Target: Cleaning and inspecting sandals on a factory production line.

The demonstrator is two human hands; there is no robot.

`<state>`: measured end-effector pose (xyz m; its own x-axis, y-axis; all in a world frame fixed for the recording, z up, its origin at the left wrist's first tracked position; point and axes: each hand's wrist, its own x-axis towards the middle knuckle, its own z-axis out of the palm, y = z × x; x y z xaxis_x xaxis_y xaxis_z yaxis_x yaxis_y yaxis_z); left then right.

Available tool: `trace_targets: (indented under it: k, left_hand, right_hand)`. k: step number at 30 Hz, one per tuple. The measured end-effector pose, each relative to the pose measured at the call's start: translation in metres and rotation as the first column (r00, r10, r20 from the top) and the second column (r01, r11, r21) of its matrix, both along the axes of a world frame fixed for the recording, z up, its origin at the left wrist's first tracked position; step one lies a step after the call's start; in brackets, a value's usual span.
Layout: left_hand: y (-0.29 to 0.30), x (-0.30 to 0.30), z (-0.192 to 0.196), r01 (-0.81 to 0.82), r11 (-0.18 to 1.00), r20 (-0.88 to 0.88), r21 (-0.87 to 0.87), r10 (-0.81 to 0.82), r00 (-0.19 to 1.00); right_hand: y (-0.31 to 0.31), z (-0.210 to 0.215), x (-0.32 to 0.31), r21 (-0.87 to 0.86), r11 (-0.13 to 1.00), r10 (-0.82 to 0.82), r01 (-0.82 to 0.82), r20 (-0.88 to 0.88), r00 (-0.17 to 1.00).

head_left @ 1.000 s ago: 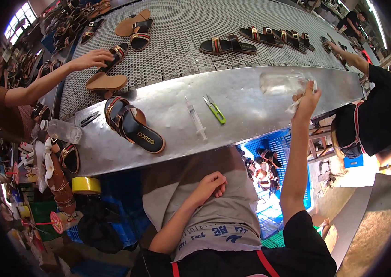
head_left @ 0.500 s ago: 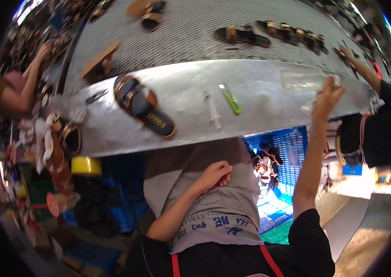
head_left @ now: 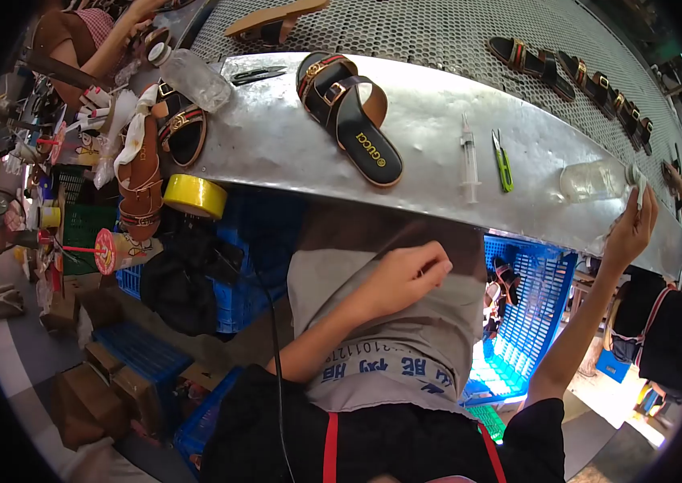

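Near, centre: the bare left hand [head_left: 409,275] is held low over the grey cloth apron [head_left: 329,282], fingers folded in a loose fist; nothing is seen in it.

Near right: the bare right hand [head_left: 633,229] is stretched across the shiny metal bench [head_left: 421,229], a crumpled white scrap [head_left: 641,194] pinched in its bent fingers. The white cap of the clear plastic bottle [head_left: 586,182] is met by the fingertips; whether the bottle is also gripped cannot be told.

Mid-bench: the clear plastic syringe [head_left: 469,167] and green-handled metal snips [head_left: 503,167] are laid side by side, neither in use.

Farther left: the black sandal with striped and buckled straps [head_left: 369,149] is set flat on the bench, touched by neither hand. Progress, judged: straps are already attached; whether finishing is left cannot be determined. Handling at the bottle is judged unfinished.

Far right: more black strapped sandals [head_left: 530,63] are lined up on the grey perforated surface [head_left: 405,32].
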<state>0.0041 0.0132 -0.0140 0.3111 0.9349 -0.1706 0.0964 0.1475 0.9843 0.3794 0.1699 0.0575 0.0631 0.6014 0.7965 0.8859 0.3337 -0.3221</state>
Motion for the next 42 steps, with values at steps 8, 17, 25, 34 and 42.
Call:
trace_targets:
  k: [8,17,25,34,42]
  left_hand:
    - [0.004,-0.046,0.032,-0.251,0.942,-0.054,0.223,0.269,0.962]
    - [0.052,-0.057,0.009,-0.028,0.515,-0.414,0.857,0.720,0.557]
    - [0.037,-0.067,0.013,0.030,0.618,-0.533,0.786,0.651,0.541]
    - [0.026,-0.070,0.040,-0.346,0.938,0.212,0.000,0.338,0.917]
    - [0.010,-0.057,0.029,-0.422,0.882,0.350,-0.209,0.471,0.810]
  right_hand:
    - [-0.041,0.012,-0.027,-0.138,0.988,-0.149,0.073,-0.687,0.711]
    - [-0.080,-0.013,-0.231,-0.392,0.703,0.397,-0.594,-0.476,0.785]
    - [-0.073,-0.025,-0.277,-0.147,0.279,-0.339,-0.949,-0.940,0.046]
    - [-0.105,-0.017,-0.275,-0.034,0.028,-0.563,-0.999,-0.826,0.012]
    - [-0.137,-0.029,-0.252,0.157,0.121,-0.664,-0.980,-0.721,-0.198]
